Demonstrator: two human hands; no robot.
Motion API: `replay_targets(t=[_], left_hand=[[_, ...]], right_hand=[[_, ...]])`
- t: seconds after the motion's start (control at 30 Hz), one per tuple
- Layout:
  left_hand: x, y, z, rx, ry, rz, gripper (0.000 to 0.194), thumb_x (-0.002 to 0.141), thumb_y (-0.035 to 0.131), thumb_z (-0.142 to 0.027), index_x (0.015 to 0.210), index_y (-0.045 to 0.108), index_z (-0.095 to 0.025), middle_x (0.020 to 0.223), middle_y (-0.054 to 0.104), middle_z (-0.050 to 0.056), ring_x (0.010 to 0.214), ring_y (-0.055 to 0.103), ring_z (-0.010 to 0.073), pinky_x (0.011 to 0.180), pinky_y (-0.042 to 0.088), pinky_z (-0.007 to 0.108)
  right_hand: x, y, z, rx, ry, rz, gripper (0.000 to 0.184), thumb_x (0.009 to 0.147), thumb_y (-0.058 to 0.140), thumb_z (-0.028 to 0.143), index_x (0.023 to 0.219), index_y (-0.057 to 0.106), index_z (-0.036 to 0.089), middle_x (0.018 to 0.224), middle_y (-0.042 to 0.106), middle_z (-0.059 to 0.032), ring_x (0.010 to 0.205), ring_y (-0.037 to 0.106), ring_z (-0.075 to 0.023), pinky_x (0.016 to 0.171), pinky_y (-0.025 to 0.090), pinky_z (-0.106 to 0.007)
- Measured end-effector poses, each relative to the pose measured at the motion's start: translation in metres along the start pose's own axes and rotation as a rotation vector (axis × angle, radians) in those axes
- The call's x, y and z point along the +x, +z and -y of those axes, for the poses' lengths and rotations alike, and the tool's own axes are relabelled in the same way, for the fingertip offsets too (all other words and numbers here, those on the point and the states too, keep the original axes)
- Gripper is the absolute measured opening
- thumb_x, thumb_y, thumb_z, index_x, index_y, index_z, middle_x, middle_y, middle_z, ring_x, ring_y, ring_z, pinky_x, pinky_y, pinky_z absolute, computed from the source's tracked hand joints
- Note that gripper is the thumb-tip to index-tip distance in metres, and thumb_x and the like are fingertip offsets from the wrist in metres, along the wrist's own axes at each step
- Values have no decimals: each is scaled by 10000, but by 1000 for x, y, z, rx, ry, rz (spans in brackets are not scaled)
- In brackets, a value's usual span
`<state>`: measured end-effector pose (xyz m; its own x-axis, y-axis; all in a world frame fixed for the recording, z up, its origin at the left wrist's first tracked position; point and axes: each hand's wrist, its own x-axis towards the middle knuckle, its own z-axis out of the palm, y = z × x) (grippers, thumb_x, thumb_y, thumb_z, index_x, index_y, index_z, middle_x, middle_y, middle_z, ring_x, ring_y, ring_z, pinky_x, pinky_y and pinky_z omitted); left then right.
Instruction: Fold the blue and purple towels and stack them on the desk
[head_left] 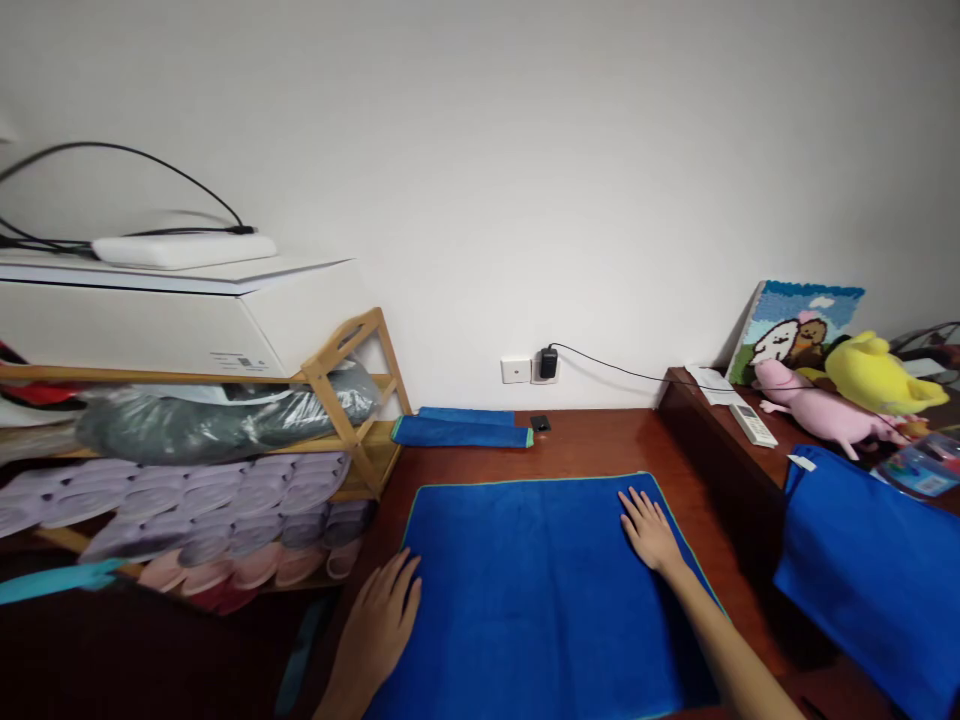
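A blue cloth (517, 580) with a thin green edge lies spread flat on the reddish-brown wooden table (592, 440). My left hand (382, 610) is at the cloth's left edge, fingers stretched out and slightly apart. Toward the far right corner, my right hand (649, 530) rests palm down on the cloth with its fingers spread. Neither hand grips anything. Behind the spread cloth, folded blue cloths (461, 432) with green edges lie near the wall.
On the left stands a wooden rack (349, 400) with slippers (225, 500) and a white box (135, 320). Another blue cloth (870, 570) hangs at right, below a pink plush toy (821, 400), a yellow plush toy (877, 375) and a remote control (753, 425). A black plug (549, 362) sits in the wall socket.
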<state>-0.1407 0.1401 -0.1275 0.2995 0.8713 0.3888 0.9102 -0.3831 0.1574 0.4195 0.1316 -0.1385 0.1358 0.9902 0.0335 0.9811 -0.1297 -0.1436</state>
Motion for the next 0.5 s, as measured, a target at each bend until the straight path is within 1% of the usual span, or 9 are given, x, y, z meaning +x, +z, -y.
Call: replay_targets(t=[0.07,0.13,0.2,0.23,0.3,0.37,0.5], left_hand=[[47,6,-8,-24,9,29,565,1067,329,-479,1470,623,-215,1571,594,117,1454,548,315,1229,437,536],[90,16,-15,-38,36,87,579,1065,333,-491,1506,586,-215,1626,530,116,1510,483,314,1251,405,537],[122,29,-18,-31,27,148,580,1064,338,-491,1534,555,-229,1653,490,118,1534,448,316,1257,383,553],[132,36,-17,-18,6,172,585,1062,343,-493,1548,535,-230,1663,472,125,1540,437,320,1259,373,564],[143,48,-12,17,-31,202,611,1057,354,-511,1579,491,-224,1679,438,140,1554,412,326,1265,348,578],[145,56,-6,48,-50,208,638,1053,353,-538,1604,449,-229,1694,410,141,1570,384,320,1278,317,574],[144,63,-2,81,-65,199,651,1052,329,-561,1617,425,-252,1703,398,133,1581,363,319,1287,282,575]], right_hand=[[8,-10,7,6,-3,6,597,1095,253,460,1661,370,314,1740,308,-12,1620,226,-241,1318,162,-501],[18,-17,11,17,-11,7,592,1099,242,456,1665,359,324,1742,303,-8,1621,223,-229,1320,148,-490],[28,-19,12,19,0,26,601,1104,231,483,1673,338,322,1745,293,-4,1623,215,-226,1320,146,-480],[32,-18,12,14,18,40,609,1104,229,498,1678,325,317,1748,285,-3,1624,211,-227,1320,146,-478],[38,-16,11,-4,62,57,620,1105,224,511,1686,298,310,1750,274,2,1627,200,-224,1321,141,-474],[43,-14,9,-21,94,53,620,1105,221,508,1690,284,314,1750,275,7,1626,201,-217,1320,145,-470],[51,-16,4,-39,100,13,617,1101,240,549,1665,359,329,1732,331,-5,1599,282,-233,1293,225,-461]])
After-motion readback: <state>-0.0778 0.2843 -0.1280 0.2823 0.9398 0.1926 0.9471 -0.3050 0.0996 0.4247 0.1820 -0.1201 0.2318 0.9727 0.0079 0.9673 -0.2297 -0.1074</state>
